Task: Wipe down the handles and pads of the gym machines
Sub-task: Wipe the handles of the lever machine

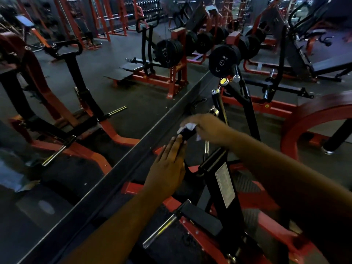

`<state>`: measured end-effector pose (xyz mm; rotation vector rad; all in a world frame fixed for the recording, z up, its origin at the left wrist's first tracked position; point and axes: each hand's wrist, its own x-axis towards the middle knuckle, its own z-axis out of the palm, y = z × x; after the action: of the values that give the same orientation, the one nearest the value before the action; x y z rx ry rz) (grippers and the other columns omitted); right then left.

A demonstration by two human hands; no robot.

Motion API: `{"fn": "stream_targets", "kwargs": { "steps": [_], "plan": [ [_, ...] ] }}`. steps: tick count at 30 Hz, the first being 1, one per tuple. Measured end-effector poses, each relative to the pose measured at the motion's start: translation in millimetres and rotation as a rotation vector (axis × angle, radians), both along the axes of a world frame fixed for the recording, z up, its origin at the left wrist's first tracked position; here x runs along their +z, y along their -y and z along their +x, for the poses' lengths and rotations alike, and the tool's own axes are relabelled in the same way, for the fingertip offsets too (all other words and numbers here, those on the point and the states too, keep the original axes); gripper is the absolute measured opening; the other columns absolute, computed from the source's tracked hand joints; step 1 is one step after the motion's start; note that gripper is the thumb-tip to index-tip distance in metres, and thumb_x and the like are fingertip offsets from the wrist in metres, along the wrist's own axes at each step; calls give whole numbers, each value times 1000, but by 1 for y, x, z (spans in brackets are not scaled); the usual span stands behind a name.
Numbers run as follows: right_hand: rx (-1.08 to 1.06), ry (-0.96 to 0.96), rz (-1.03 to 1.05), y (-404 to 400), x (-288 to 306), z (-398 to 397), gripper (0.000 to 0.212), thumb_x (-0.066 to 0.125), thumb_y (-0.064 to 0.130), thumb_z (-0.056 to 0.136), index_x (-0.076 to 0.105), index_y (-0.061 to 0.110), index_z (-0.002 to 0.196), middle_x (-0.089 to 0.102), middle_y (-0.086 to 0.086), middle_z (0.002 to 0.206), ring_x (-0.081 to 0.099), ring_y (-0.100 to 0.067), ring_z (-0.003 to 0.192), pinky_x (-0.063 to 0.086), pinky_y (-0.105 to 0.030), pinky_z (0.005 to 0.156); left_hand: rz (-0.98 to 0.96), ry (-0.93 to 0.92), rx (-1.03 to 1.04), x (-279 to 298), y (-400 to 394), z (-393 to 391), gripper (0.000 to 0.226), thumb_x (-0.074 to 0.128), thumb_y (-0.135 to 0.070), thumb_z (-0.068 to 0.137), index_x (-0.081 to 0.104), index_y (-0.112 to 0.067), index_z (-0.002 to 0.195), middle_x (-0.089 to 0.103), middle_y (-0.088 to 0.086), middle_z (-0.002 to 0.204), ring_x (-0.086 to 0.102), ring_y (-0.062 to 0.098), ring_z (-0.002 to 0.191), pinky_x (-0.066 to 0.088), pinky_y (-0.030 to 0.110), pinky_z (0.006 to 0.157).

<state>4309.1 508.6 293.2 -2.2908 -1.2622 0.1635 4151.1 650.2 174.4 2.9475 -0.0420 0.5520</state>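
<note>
Dim gym floor, dark rubber matting everywhere, red-and-black plate-loaded machines on all sides, and what looks like a mirror wall running diagonally along the left, so half of that clutter is probably reflection.

What matters for the next move: the black handle (187, 134) of the near machine sticks up in the middle of the view, with its long axis running from lower right to upper left, up off the black machine arm (213, 159). Its tip is the far, upper-left end. The right hand (204, 125) comes in from the right and is on top of that tip, fingers curled over a white cloth (188, 127) that's bunched around the handle's end. The left hand (167, 166) sits just nearer and lower, fingers straight and flat, fingertips touching or right beside the handle below the cloth. It isn't gripping anything; I'd guess it's steadying the bar, but that's a guess.

So the right hand is the one doing the wiping, and the unwiped length lies toward the camera from it. My read is the stroke has to travel down the grip's axis, toward the left hand, which would then need to get out of the way.

Farther back right there's a stack of black weight plates (224, 60). No pads are being touched yet as far as I can see.
</note>
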Motion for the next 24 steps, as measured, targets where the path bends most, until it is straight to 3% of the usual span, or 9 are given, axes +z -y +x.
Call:
{"fn": "stream_targets", "kwargs": {
  "steps": [1, 4, 8, 10, 12, 15, 17, 20, 24],
  "plan": [
    [-28, -9, 15, 7, 8, 15, 28, 56, -1, 97, 69, 10, 119, 69, 1, 112, 65, 0, 93, 45, -6, 84, 5, 3, 5, -2, 0, 1, 62, 27, -31, 106, 15, -11, 164, 6, 10, 173, 7, 24, 159, 14, 41, 127],
    [-193, 81, -98, 14, 19, 57, 20, 56, 6, 95, 71, 12, 107, 71, -7, 108, 68, -25, 97, 53, -37, 86, 50, 37, -2, -8, -2, -1, 61, 29, -32, 108, 12, -12, 163, 6, 10, 173, 8, 25, 160, 13, 41, 127],
    [-113, 137, -242, 3, 5, 49, 19, 50, 12, 100, 69, 12, 101, 68, -7, 104, 64, -27, 101, 37, -29, 79, 90, 33, -13, -9, -7, -4, 62, 28, -36, 109, 8, -15, 163, 4, 9, 173, 8, 24, 160, 13, 43, 127],
    [-80, 76, -128, -6, 3, 25, 25, 48, 9, 99, 71, 12, 107, 70, -5, 106, 64, -23, 102, 39, -27, 81, 83, 32, -5, -9, -10, -7, 64, 30, -38, 108, 9, -14, 163, 7, 8, 173, 11, 23, 159, 17, 45, 127],
    [-68, 43, -84, -12, -11, -1, 35, 47, 5, 101, 68, 15, 127, 67, -6, 125, 60, -19, 116, 44, -29, 90, 19, 28, 16, -11, -13, -13, 67, 33, -41, 106, 10, -14, 163, 10, 7, 172, 13, 20, 159, 16, 44, 127],
    [45, 66, -20, -8, -44, -52, 54, 42, -3, 99, 49, 17, 148, 38, -5, 161, 27, -19, 152, 29, -40, 122, -85, -15, 47, -14, -16, -21, 72, 31, -47, 104, 4, -16, 163, 7, 5, 172, 9, 18, 159, 12, 42, 128],
    [128, 64, 246, 2, -66, -69, 53, 43, 1, 97, 49, 14, 148, 39, -4, 160, 25, -17, 154, 28, -45, 124, -117, -49, 53, -15, -20, -23, 72, 31, -47, 105, 1, -18, 163, 2, 3, 172, 2, 15, 159, 10, 42, 129],
    [-188, 6, 583, 4, -89, -61, 52, 48, -3, 96, 51, 11, 146, 43, -7, 158, 34, -21, 150, 36, -52, 119, -223, -31, 48, -6, -26, -22, 71, 49, -27, 106, 9, -16, 165, 3, -1, 172, 2, 11, 159, 18, 47, 129],
    [-98, 117, 551, -19, -117, -90, 48, 45, -1, 101, 43, -3, 148, 32, -21, 160, 18, -29, 155, 22, -46, 126, -440, 53, 60, 13, -32, -13, 63, 42, -25, 107, 16, -20, 164, 14, -5, 170, 16, 13, 157, 30, 51, 124]
  ]
}}
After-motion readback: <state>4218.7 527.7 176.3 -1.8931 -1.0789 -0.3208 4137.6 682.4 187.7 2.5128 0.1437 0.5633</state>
